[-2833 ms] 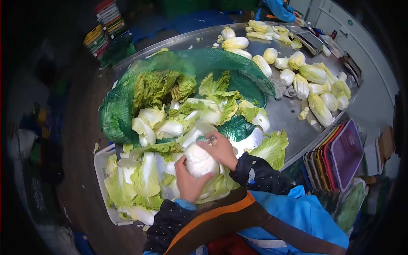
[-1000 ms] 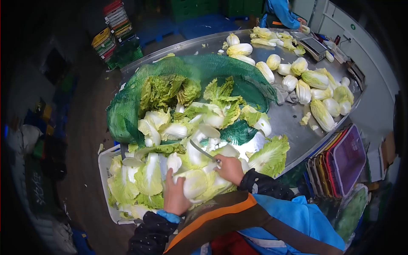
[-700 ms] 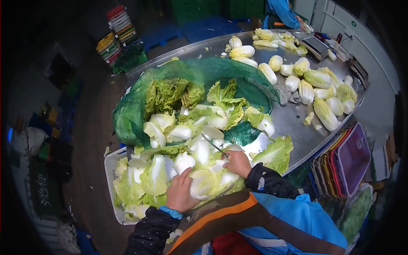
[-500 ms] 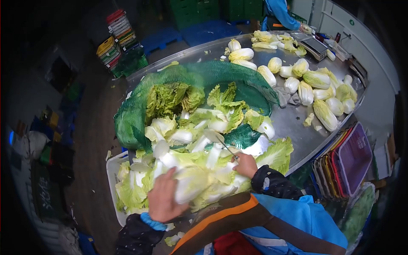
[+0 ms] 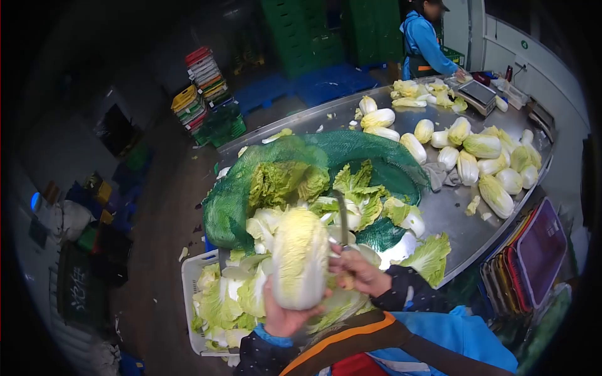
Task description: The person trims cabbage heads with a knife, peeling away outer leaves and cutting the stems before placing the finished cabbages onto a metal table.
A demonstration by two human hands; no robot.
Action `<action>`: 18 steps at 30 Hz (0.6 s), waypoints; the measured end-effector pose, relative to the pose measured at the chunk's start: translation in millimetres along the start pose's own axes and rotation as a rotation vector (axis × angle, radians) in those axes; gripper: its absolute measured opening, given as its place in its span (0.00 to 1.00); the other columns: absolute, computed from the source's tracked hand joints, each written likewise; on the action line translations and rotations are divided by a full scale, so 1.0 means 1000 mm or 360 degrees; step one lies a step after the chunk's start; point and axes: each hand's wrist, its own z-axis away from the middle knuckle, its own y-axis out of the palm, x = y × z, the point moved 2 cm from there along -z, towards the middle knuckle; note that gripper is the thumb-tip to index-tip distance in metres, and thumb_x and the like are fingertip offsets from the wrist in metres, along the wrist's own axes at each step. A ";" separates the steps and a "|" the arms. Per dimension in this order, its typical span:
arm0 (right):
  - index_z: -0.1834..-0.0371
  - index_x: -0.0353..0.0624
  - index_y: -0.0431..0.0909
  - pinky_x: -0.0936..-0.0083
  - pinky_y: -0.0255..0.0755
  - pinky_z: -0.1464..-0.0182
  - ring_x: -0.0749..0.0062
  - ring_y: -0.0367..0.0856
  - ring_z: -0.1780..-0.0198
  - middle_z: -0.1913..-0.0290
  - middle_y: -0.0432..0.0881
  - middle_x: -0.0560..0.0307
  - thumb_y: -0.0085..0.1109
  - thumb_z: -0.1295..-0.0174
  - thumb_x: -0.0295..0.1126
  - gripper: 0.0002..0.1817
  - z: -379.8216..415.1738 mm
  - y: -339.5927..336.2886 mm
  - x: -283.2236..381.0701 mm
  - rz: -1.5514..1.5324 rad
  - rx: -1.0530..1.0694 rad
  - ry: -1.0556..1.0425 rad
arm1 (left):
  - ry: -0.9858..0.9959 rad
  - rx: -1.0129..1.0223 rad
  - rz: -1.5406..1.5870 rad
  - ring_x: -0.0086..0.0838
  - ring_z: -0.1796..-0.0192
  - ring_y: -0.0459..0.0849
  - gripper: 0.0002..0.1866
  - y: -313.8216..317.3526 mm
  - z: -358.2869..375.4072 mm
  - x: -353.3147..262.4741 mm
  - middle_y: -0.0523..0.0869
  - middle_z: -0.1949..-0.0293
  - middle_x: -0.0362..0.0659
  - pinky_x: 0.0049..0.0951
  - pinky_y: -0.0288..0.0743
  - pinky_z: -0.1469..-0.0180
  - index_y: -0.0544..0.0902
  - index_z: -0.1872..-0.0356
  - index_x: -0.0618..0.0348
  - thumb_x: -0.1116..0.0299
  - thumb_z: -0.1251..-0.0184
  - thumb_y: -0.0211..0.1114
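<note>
A trimmed napa cabbage (image 5: 300,260) stands upright in my left hand (image 5: 285,313), which grips it around its lower end. Just to its right, my right hand (image 5: 364,272) is closed on a knife (image 5: 343,216) whose blurred blade points up. Beneath both hands lie loose leaves, and more leaves (image 5: 226,301) fill a white basket (image 5: 190,294) at the lower left. A green mesh bag (image 5: 226,213) holding darker outer leaves (image 5: 276,182) spreads open behind the cabbage.
Whole cabbages (image 5: 483,146) and a grey cloth lie on the metal table (image 5: 433,216). A scale (image 5: 476,95) stands at its far end, near a co-worker in blue (image 5: 423,41). Stacked crates (image 5: 539,250) are at right; more crates (image 5: 204,75) stand at far left.
My left hand has taken hold of the cabbage and raised it upright. The knife blade now points up beside it. The camera view has shifted, showing more of the co-worker.
</note>
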 end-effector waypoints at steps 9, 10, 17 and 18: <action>0.49 0.39 0.72 0.90 0.62 0.85 0.86 0.73 0.82 0.70 0.80 0.64 0.65 0.45 0.38 0.23 0.015 -0.007 -0.014 0.0258 -0.0113 0.0381 | -0.0091 0.0272 -0.0225 0.28 0.39 0.70 0.30 0.045 -0.033 -0.043 0.68 0.38 0.46 0.28 0.64 0.39 0.58 0.33 0.64 0.74 0.35 0.56; 0.47 0.36 0.70 0.92 0.64 0.83 0.87 0.75 0.78 0.65 0.81 0.62 0.68 0.48 0.41 0.29 0.018 -0.007 -0.013 0.0364 -0.0081 0.0362 | -0.0161 0.0484 -0.0218 0.27 0.41 0.71 0.28 0.046 -0.039 -0.043 0.71 0.39 0.45 0.27 0.65 0.40 0.60 0.34 0.65 0.73 0.35 0.56; 0.39 0.37 0.64 0.83 0.77 0.68 0.78 0.82 0.63 0.52 0.79 0.56 0.61 0.42 0.42 0.32 0.025 -0.042 -0.019 0.0158 -0.0221 0.0417 | 0.0615 -0.0076 -0.0668 0.27 0.49 0.78 0.17 0.051 -0.013 -0.048 0.81 0.51 0.44 0.25 0.71 0.46 0.77 0.47 0.66 0.67 0.33 0.58; 0.40 0.38 0.65 0.80 0.79 0.66 0.76 0.83 0.63 0.54 0.80 0.55 0.54 0.36 0.40 0.25 0.024 -0.043 -0.020 -0.0022 -0.0373 0.0328 | 0.0361 0.0003 0.0256 0.29 0.53 0.80 0.15 0.041 -0.004 -0.041 0.84 0.56 0.47 0.25 0.71 0.48 0.82 0.54 0.62 0.62 0.35 0.60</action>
